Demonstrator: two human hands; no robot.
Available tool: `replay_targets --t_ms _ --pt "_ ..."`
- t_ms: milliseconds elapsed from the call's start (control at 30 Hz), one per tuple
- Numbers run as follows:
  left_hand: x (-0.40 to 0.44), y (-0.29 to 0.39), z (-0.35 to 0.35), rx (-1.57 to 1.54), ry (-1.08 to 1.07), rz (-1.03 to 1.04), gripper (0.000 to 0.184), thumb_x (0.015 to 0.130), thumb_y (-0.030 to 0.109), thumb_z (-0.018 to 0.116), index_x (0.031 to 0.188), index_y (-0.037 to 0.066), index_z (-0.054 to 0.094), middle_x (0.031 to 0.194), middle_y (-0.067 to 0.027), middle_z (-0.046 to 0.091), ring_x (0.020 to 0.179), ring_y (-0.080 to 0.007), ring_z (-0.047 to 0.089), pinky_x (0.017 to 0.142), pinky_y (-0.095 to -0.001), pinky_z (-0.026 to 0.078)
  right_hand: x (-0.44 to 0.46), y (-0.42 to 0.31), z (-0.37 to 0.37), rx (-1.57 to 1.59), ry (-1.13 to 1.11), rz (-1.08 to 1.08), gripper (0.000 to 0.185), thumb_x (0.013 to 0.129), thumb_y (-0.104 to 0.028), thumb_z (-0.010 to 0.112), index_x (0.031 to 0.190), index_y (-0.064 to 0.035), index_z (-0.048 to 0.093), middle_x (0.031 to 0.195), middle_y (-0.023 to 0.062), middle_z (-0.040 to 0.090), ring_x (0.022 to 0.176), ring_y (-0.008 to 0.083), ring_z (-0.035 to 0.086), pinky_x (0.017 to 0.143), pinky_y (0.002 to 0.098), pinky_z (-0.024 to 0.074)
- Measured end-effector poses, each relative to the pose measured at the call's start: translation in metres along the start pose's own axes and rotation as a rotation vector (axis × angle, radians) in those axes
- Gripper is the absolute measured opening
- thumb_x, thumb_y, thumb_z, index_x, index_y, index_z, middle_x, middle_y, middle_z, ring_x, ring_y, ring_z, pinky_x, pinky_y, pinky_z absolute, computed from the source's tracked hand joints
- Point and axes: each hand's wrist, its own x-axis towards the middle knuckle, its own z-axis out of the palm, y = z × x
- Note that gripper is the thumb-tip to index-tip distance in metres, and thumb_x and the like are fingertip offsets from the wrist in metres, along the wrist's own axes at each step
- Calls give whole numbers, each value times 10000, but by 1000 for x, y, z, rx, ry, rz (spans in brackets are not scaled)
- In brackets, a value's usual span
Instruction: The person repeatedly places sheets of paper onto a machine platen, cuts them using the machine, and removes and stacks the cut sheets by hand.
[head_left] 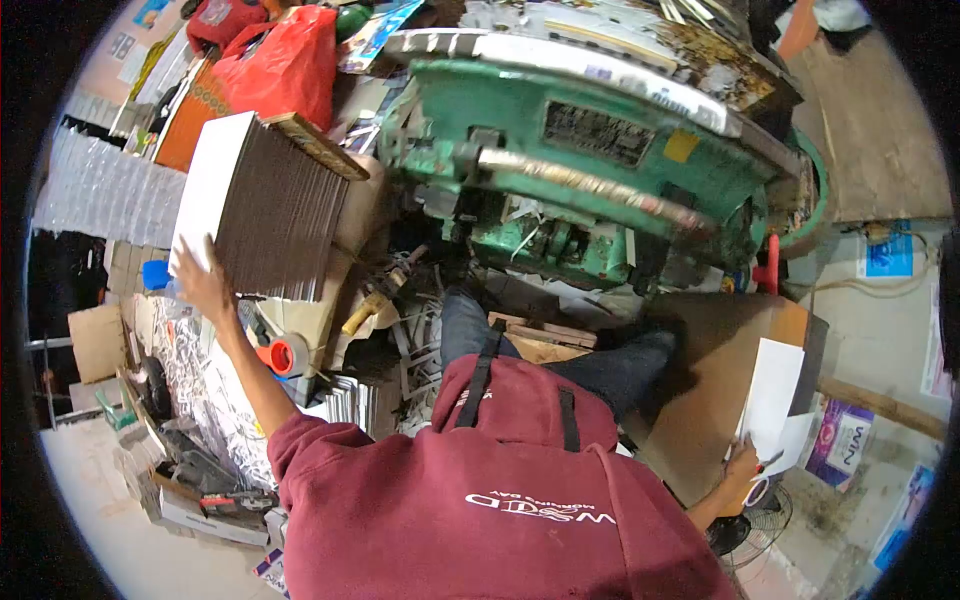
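On the left, my left hand rests with its fingers spread on the lower part of a white sheet, the front face of a tall stack of sheets. A brown board leans along the top of that stack. At the right, my right hand is closed on the lower edge of white paper, beside a large brown cardboard box. Something small and red-tipped, perhaps scissors with white handles, shows at the same hand.
A green machine with a long bar spans the top middle. A red bag lies at the upper left. A tape roll, a yellow-handled tool and paper strips lie at the left. A fan stands lower right.
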Motion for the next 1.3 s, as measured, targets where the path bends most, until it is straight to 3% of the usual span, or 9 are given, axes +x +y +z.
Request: replay_targets --t_ms 100,267,400,500,633,933,1067,1200,1300 --pt "18 -29 8 -117 237 -100 779 964 640 452 1408 1 489 1421 -264 488 1294 -423 476 1026 -540 423 4 21 -5 30 34 45 348 987 -194 526 1261 -2 621 1140 272 665 1016 423 654 875 474 491" --pt "88 -153 61 -179 -81 -484 854 890 641 578 1340 -82 519 1276 -317 576 1236 -444 518 1024 -496 434 22 0 -73 71 762 24 354 1034 -187 458 1325 -44 599 1183 233 672 1048 383 662 888 412 510" --pt "126 -193 113 114 -128 75 838 911 606 571 1359 -101 509 1380 -319 517 1329 -437 454 1113 -441 355 13 -159 -156 457 505 -362 315 1013 -88 499 1283 9 629 1317 149 636 1264 258 567 1065 353 413" --pt "131 -199 147 -196 -359 21 822 928 611 547 1352 -93 522 1370 -303 537 1311 -428 479 1106 -430 359 16 -234 -145 740 282 -512 392 943 58 501 1270 -73 672 1362 119 610 1331 257 513 1099 358 396" --pt "121 -149 109 -208 -576 -184 807 932 661 487 1415 14 508 1349 -260 576 1288 -400 518 1080 -429 374 18 -323 -115 486 43 -893 333 917 -4 603 1211 -116 713 1323 137 629 1306 292 539 1089 383 419" --pt "102 -91 58 79 -1 -116 840 942 707 403 1417 21 505 1402 -224 542 1315 -399 486 1123 -512 311 37 -465 -74 402 -248 -1024 339 1010 -266 535 1326 -183 627 1438 149 534 1416 303 402 1131 709 120" --pt "127 -60 34 140 146 63 824 950 708 384 1436 51 487 1454 -193 496 1292 -376 506 1084 -551 348 70 -492 -106 255 -223 -997 508 1036 -434 437 1501 -228 421 1583 137 338 1494 291 251 1169 664 73" --pt "130 1 11 -99 11 316 717 949 565 567 1464 76 468 1435 -241 498 1319 -383 487 1094 -460 394 75 -467 -149 737 320 -1094 456 988 -299 600 1411 -148 523 1504 147 455 1365 315 460 1100 400 407" --pt "139 13 41 -118 -97 630 713 961 563 530 1499 107 426 1495 -208 444 1343 -390 460 1135 -463 348 77 -399 -143 772 533 -854 434 957 -270 651 1364 -147 564 1445 118 520 1319 314 506 1041 396 465"
